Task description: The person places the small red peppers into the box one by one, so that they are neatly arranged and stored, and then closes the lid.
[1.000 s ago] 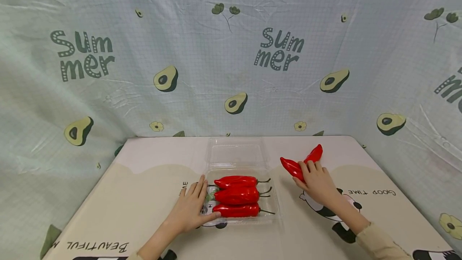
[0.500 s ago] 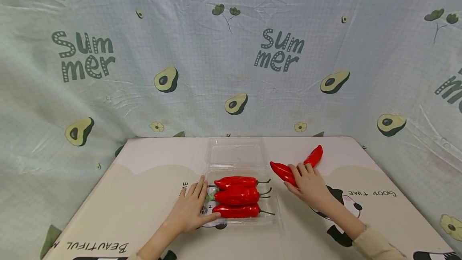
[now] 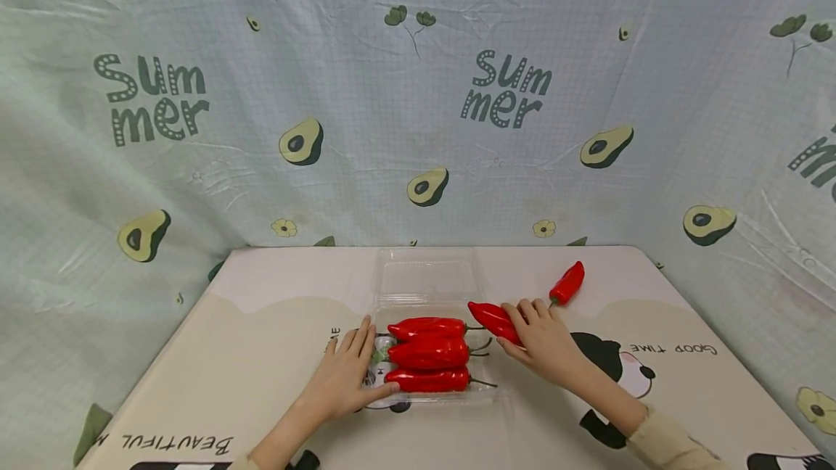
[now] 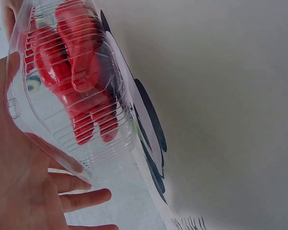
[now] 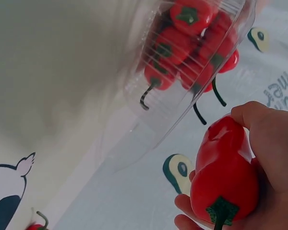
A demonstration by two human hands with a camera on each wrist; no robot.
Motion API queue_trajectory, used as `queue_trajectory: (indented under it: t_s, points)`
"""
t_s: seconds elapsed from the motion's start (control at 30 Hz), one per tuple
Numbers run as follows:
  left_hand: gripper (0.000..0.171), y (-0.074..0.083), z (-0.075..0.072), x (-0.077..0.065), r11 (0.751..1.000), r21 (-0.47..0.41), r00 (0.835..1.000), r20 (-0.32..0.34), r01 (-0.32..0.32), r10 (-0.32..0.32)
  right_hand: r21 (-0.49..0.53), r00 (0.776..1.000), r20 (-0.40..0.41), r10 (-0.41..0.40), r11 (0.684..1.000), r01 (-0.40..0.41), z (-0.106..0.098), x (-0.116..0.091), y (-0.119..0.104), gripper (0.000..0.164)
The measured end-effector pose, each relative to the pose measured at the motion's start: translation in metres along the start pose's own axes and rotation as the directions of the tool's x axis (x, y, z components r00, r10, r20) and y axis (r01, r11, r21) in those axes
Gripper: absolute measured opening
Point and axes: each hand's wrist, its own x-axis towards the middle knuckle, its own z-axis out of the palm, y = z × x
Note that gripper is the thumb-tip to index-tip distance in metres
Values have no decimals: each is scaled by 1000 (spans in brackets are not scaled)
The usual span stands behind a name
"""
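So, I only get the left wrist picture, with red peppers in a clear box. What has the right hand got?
Observer: The right hand has a red pepper in its grip.
Visitor: Oh, nice! And is there any other one lying loose, outside the box?
Observer: Yes, another pepper lies on the far right part of the table, beyond that hand.
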Motion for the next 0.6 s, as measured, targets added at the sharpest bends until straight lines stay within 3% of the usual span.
queue_trajectory:
  t_s: [0.6]
  points:
    - [97, -1, 2, 2, 1000, 5, 1000, 3, 4, -4, 48, 997, 57, -57, 997, 54, -8, 7, -27, 51]
